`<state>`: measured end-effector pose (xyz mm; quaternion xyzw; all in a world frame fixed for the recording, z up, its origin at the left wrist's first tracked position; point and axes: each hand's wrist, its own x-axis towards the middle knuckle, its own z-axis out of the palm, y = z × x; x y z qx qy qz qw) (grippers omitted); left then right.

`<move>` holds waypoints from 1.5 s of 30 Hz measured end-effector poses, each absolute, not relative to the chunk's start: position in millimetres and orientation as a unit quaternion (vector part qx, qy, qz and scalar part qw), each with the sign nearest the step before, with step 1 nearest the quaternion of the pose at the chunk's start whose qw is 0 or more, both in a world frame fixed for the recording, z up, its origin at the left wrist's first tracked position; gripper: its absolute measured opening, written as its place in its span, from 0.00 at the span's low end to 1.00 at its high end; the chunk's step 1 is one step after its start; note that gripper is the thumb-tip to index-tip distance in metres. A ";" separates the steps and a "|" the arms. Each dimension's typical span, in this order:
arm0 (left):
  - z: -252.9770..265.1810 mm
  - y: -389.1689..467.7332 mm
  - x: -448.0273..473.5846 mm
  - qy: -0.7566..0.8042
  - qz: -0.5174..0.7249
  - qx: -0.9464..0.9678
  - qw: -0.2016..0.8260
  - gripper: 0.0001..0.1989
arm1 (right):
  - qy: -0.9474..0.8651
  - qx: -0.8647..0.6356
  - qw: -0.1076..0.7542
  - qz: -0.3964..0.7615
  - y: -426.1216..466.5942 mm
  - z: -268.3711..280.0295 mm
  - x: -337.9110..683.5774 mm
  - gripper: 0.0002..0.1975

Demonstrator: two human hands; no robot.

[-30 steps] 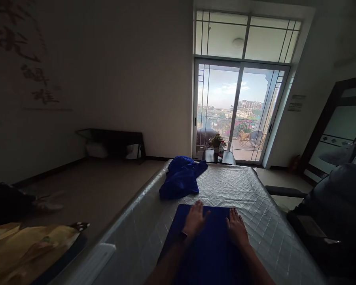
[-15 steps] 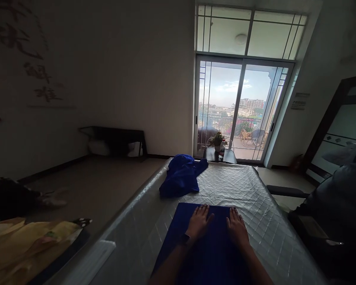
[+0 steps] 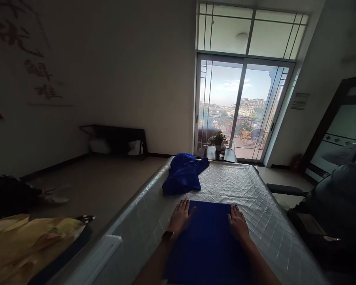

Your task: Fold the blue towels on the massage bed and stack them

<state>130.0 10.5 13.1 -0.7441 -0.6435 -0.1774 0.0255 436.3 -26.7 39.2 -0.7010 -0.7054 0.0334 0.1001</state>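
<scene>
A flat, dark-blue rectangular panel [image 3: 210, 241] lies on the silver quilted cover [image 3: 231, 176] in front of me. Whether it is a board or folded cloth I cannot tell. My left hand [image 3: 180, 217], with a watch on its wrist, rests along the panel's far left edge, fingers stretched out. At the far right corner, my right hand [image 3: 239, 223] lies flat on the edge, its fingers also extended. Beyond the panel, slightly left, is a crumpled blue garment [image 3: 182, 174].
A white flat strip [image 3: 102, 257] lies near the left edge of the covered table. Yellowish fabric [image 3: 32, 249] is at lower left, and a dark chair [image 3: 338, 202] stands at right. Behind the far edge, a small table holds a potted plant [image 3: 218, 139] and a bottle [image 3: 222, 148].
My left hand has slid left from the panel's top to its left edge. The panel's far left corner appears farther right. My right hand has moved slightly right, toward the edge.
</scene>
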 end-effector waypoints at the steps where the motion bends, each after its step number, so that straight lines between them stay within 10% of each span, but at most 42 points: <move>1: 13.5 10.3 129.9 -0.643 -0.177 -0.745 0.025 0.38 | -0.706 -0.701 0.100 0.033 -27.6 40.7 436.1 0.32; 45: 33.3 10.4 146.8 -0.659 -0.144 -0.738 -0.013 0.41 | -0.711 -0.690 0.126 0.050 -56.0 39.7 434.8 0.33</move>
